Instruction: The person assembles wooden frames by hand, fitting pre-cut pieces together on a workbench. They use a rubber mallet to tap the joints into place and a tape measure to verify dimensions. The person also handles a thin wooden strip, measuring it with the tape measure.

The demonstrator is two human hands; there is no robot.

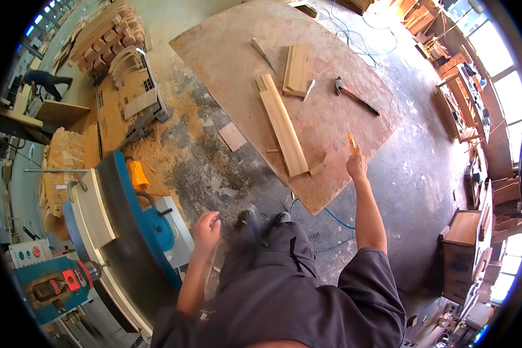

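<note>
My right hand (357,163) is closed around the orange handle of a slim tool (351,140), apparently a screwdriver, over the right edge of a worn board tabletop (232,52). Low on the left, clear of the tabletop, my left hand (206,232) has its fingers curled; a small dark spot shows at the fingertips, too small to name. A long wooden piece (284,127) lies on the board, with a shorter, wider wooden block (296,68) beyond it. Around them are a claw hammer (358,98), a chisel-like tool (263,54) and a small pale pointed tool (310,89).
To my left stands a teal and black machine (139,214) with a control box (30,253). Curved wooden parts (107,35) are stacked farther off, where another person (47,81) bends. A blue hose (337,219) crosses the floor. Wooden cabinets (461,249) line the right side.
</note>
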